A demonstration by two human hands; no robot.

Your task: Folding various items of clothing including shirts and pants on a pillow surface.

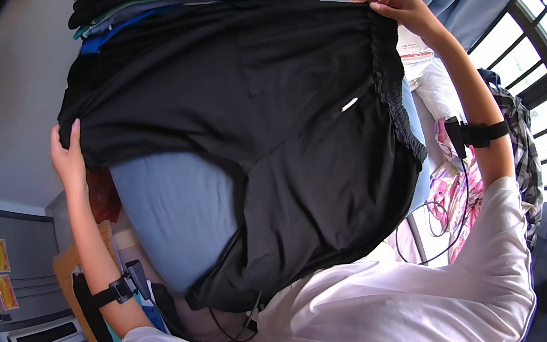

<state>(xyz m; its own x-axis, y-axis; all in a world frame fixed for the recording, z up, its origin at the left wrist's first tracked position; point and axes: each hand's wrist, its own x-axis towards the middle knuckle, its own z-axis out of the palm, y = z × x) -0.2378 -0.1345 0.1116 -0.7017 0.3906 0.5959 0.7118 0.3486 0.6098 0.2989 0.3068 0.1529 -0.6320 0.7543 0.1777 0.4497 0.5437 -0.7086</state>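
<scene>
A pair of black shorts (317,186) with a gathered elastic waistband (388,78) is spread out in front of me, the waist to the right and the legs to the left. My left hand (67,152) grips the end of the far leg, thumb on top of the cloth. At the far right my right hand (403,10) pinches the upper corner of the waistband. The near leg droops toward my body, its end loose. Beneath the shorts, a blue-grey cushion-like surface (174,213) shows between the legs.
Folded clothes (172,0) are stacked at the far side, beyond the shorts. Pink floral cloth (454,187) and a white bag (438,88) lie to the right, near a barred window (535,92). Thin cables (439,256) hang from straps on both my forearms.
</scene>
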